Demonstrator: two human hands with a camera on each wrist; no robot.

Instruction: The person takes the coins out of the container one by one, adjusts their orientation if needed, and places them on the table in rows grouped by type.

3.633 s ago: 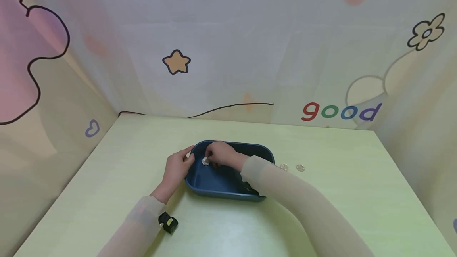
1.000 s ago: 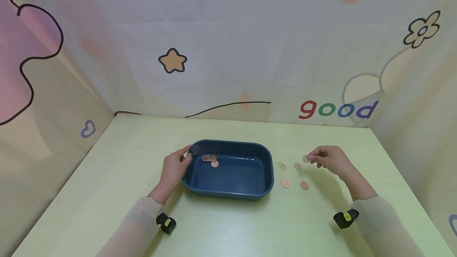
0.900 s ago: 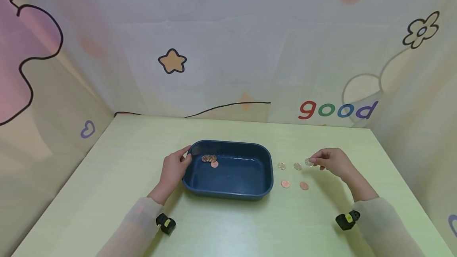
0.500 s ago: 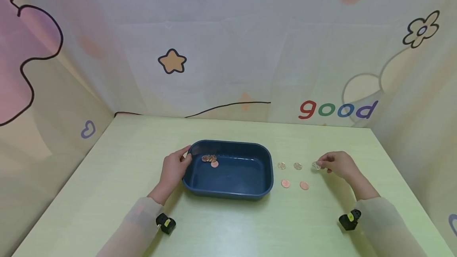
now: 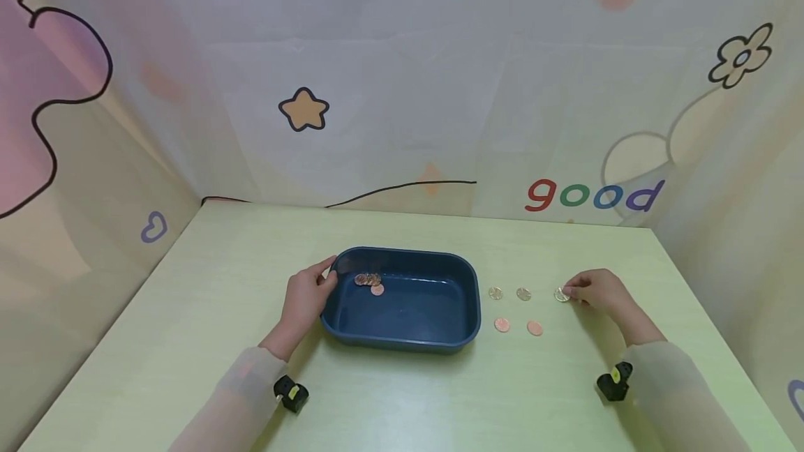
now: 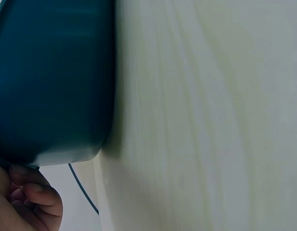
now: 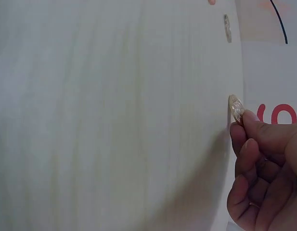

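Observation:
My left hand (image 5: 306, 297) grips the left rim of a dark blue rectangular tray (image 5: 402, 346), thumb over the edge. My right hand (image 5: 599, 290) pinches a shiny pale coin (image 5: 561, 294) between thumb and forefinger, at the table right of the tray. In the right wrist view that coin (image 7: 236, 109) is tilted, one edge at or near the tabletop. Left of it two more pale coins lie in a row, the nearer one a silvery coin (image 5: 524, 294). Below them lie two copper coins, one of them a reddish coin (image 5: 534, 328).
Several copper-toned coins (image 5: 368, 280) overlap inside the tray at its back left, with a single copper coin (image 5: 377, 290) just in front. A pale wood-grain table (image 5: 402, 403) bears everything. A printed cloth backdrop (image 5: 402, 89) stands behind and on both sides.
My right hand has left the tray's inside for the table on the right. Over the last second it has lowered the pale coin rightward and down to the table. My left hand stays put.

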